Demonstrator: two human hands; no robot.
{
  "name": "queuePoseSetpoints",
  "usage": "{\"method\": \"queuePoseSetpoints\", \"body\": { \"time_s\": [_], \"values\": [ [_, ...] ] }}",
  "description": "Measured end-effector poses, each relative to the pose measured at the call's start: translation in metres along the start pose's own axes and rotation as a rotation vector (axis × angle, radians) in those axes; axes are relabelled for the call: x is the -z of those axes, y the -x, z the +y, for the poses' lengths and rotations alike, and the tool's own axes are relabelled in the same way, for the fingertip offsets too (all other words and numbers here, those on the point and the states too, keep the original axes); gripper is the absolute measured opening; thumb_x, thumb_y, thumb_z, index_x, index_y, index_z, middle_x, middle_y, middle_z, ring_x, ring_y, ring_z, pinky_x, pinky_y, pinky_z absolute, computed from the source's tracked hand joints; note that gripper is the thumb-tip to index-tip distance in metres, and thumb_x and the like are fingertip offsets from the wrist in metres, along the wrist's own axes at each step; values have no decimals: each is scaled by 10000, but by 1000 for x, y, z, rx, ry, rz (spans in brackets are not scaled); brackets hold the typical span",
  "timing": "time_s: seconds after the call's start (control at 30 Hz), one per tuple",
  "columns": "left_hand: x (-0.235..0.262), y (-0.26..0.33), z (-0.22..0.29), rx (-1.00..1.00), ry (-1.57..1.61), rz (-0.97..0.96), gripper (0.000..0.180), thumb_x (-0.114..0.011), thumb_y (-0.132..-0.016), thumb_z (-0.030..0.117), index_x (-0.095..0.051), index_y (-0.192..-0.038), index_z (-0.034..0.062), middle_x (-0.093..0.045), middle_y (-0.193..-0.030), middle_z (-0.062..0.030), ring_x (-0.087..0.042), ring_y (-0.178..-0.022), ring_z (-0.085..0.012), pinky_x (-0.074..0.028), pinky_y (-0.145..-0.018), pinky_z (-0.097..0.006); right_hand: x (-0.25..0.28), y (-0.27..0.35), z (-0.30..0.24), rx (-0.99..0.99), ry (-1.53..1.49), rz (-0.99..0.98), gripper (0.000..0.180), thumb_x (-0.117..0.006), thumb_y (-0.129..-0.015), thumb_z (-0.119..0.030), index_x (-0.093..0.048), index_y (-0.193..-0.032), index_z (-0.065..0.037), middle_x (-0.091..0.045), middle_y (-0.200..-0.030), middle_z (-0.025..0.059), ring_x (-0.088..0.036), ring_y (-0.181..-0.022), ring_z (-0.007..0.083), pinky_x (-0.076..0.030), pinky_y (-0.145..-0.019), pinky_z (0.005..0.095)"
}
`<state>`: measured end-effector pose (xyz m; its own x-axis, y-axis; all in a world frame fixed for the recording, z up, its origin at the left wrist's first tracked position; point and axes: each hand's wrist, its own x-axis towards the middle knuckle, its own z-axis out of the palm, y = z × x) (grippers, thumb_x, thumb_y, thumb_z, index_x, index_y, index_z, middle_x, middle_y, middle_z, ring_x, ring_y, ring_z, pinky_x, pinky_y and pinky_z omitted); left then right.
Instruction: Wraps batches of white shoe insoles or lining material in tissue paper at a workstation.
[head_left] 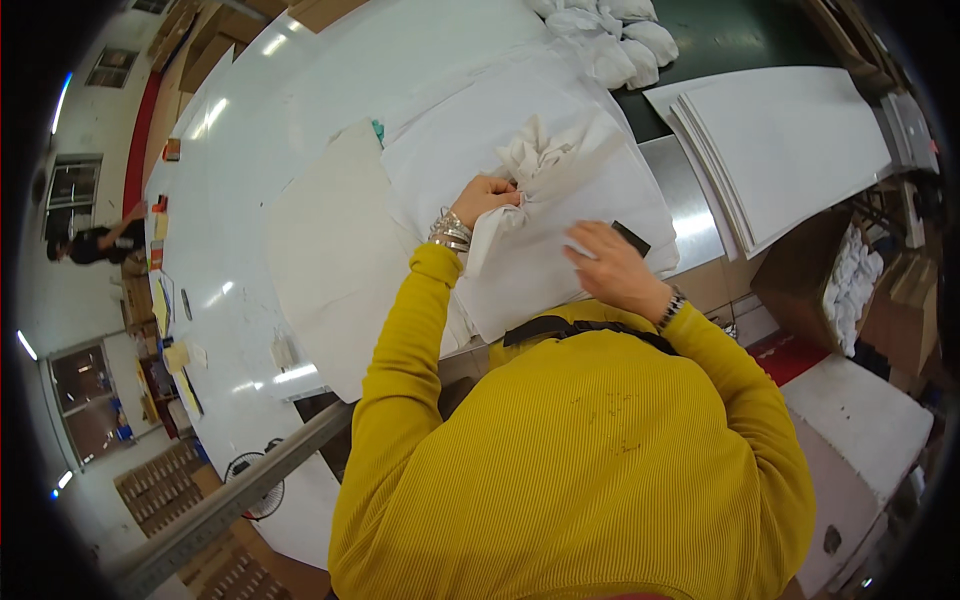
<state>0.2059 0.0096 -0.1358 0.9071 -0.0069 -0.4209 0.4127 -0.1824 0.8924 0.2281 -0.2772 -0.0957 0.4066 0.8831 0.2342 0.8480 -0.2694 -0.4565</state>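
My left hand (487,200) is closed on a gathered piece of white tissue paper (540,155), pinching it near its twisted neck. The crumpled top of the paper fans out beyond my fingers, and a loose flap hangs down beside them. Whether anything is wrapped inside cannot be seen. My right hand (615,265), slightly blurred, hovers to the right of the bundle with its fingers loosely stretched out and nothing in them. Under both hands lies a broad stack of white paper sheets (640,190). A small dark flat rectangle (630,237) lies just behind my right hand.
Several white wrapped bundles (610,40) are heaped at the far edge. Another sheet stack (790,140) stands to the right, above a cardboard box (805,275) of white bundles. A metal bar (240,500) crosses the lower left. Another person (95,240) is at the table's far left.
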Motion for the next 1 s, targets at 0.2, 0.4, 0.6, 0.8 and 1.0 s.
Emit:
{"method": "queuePoseSetpoints", "body": {
  "time_s": [0.2, 0.4, 0.6, 0.8, 1.0],
  "values": [
    [16, 5, 8, -9, -53, -187, 296, -664, -820, 300, -682, -832, 5, -659, -747, -26, -571, -674, -84, -465, -597, -263, -9, -77, 11, 189, 422, 61, 487, -515, -802, -43, -464, -1286, -52, -389, -1394, 65, -321, -1335, 242, -107, -1056, 653],
    [27, 68, 104, -147, -269, 250, 304, -670, -812, 299, -638, -1002, 63, -669, -948, -60, -633, -825, -197, -498, -709, -324, -3, -97, 25, 192, 365, -54, 478, -586, -766, -52, -514, -1237, -76, -476, -1276, 74, -429, -1225, 252, -265, -1043, 552],
    [-72, 90, 92, -624, -1082, 822, 251, -630, -846, 293, -649, -982, 83, -664, -910, -75, -632, -822, -265, -501, -717, -376, 7, -128, 32, 180, -72, -165, 370, -693, -710, -79, -628, -1075, -72, -590, -1132, 109, -581, -957, 302, -484, -849, 350],
    [-34, 56, 16, -69, -649, 555, 290, -564, -871, 395, -662, -988, 149, -668, -920, -76, -631, -824, -271, -495, -711, -397, -3, -139, 57, -48, -190, -266, 109, -633, -813, -158, -692, -826, -67, -661, -968, 114, -612, -813, 296, -486, -690, 381],
    [10, 9, 8, 81, -541, 209, 306, -583, -868, 397, -702, -912, 119, -685, -865, -100, -644, -815, -278, -503, -747, -383, -13, -138, 39, 95, 229, 109, 227, -558, -796, -68, -645, -1003, -98, -589, -1087, 95, -540, -1035, 291, -425, -858, 424]
  ]
}}
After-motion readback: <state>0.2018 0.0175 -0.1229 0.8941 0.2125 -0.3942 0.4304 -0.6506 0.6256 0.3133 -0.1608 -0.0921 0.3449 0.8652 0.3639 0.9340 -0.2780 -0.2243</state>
